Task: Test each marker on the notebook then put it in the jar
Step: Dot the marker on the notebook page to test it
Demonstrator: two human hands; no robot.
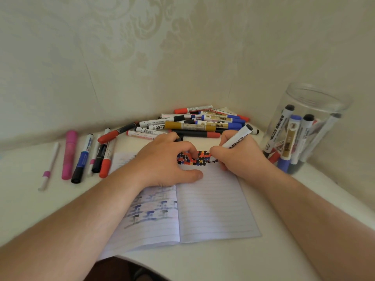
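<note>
Inside jar (pixel 316 98), capped markers (pixel 292 138).

The pile of markers (pixel 194 123) fills the back corner of the table (pixel 223 264). The jar (pixel 304 128) blocks the right edge. A row of pens (pixel 81 157) lies by the left edge. The front edge has bare room beside the notebook (pixel 213 203).

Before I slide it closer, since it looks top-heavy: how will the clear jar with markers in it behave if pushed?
The clear jar is tall for its base, and its markers lean against one wall, so a push near the rim may tip it. Pushed low, it would probably slide on the smooth white table. It looks thin-walled and likely light.
</note>
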